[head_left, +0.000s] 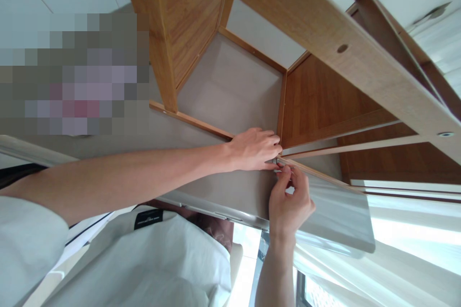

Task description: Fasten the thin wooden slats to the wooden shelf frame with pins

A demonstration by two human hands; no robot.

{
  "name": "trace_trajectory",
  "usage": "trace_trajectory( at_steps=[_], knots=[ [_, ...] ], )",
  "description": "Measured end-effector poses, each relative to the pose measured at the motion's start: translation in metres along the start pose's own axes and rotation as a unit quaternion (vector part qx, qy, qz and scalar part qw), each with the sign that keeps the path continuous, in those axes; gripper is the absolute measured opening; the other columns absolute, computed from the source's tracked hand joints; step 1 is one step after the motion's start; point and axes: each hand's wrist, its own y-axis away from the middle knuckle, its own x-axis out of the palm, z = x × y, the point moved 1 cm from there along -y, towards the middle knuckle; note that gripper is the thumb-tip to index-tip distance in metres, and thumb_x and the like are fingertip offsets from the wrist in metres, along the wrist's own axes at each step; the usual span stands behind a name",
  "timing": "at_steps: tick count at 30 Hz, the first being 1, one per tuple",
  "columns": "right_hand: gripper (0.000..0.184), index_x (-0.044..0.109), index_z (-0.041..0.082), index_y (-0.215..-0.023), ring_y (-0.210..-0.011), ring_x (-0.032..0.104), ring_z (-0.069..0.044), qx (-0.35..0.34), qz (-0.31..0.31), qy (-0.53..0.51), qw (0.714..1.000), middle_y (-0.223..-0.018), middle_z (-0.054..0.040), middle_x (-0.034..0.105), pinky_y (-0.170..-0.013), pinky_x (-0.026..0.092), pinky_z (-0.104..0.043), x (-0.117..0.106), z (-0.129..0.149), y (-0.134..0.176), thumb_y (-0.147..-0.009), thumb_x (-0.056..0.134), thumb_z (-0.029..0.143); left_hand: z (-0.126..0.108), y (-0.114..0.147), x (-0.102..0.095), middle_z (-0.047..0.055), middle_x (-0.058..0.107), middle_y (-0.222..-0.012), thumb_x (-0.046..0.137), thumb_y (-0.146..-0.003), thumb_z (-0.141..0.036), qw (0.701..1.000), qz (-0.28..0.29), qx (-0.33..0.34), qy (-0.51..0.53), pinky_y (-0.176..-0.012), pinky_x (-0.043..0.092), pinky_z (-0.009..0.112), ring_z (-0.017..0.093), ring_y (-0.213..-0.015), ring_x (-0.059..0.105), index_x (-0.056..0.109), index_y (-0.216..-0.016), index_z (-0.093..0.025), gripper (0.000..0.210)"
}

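A wooden furniture frame [194, 123] with wood panels lies on a grey tabletop [230, 192]. My left hand [255, 147] reaches across from the left, its fingers curled over the frame's lower corner joint, with the thumb towards my right hand. Just below that joint, my right hand [291, 196] is closed in a pinch, thumb against fingers. Something small and thin seems to be at its fingertips, partly hidden, and I cannot make out what it is. The fingertips of both hands are close together at the corner.
A thick wooden beam [309, 24] of the frame slants across the upper right, above my hands. An upright wooden panel [190, 5] stands at the back. Another person, blurred out, is at the left. The tabletop's front edge [248, 219] runs close to my body. Pale curtains [403, 268] hang at the right.
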Motion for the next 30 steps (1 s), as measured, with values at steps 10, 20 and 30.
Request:
trace_trajectory(
  at_steps=[10, 20, 30],
  knots=[
    [0.024, 0.071, 0.019, -0.110, -0.077, 0.071, -0.015, -0.054, 0.008, 0.007, 0.998, -0.092, -0.0048, 0.077, -0.069, 0.048, -0.023, 0.002, -0.001, 0.002, -0.102, 0.052, 0.033, -0.001, 0.000, -0.002, 0.008, 0.071, -0.096, 0.067, -0.093, -0.044, 1.000, 0.007, 0.000, 0.005, -0.068, 0.045, 0.036, 0.025, -0.097, 0.066, 0.071, -0.096, -0.014, 0.030],
    [0.027, 0.070, 0.023, -0.103, -0.076, 0.075, -0.017, 0.097, 0.040, -0.075, 0.992, -0.083, -0.0012, 0.078, -0.064, 0.048, -0.022, -0.001, -0.001, -0.005, -0.098, 0.056, 0.046, -0.001, 0.000, 0.001, 0.007, 0.070, -0.095, 0.064, -0.094, -0.044, 1.000, 0.001, -0.002, -0.005, -0.067, 0.045, 0.037, 0.025, -0.096, 0.066, 0.071, -0.095, -0.015, 0.030],
    [0.027, 0.068, 0.023, -0.102, -0.075, 0.074, -0.017, 0.114, 0.040, -0.096, 0.988, -0.088, -0.0025, 0.078, -0.070, 0.049, -0.024, -0.001, -0.002, -0.004, -0.097, 0.055, 0.047, -0.002, -0.001, 0.000, 0.007, 0.070, -0.093, 0.067, -0.092, -0.048, 1.000, -0.001, -0.004, -0.007, -0.067, 0.045, 0.037, 0.025, -0.095, 0.066, 0.071, -0.093, -0.015, 0.033]
  ],
)
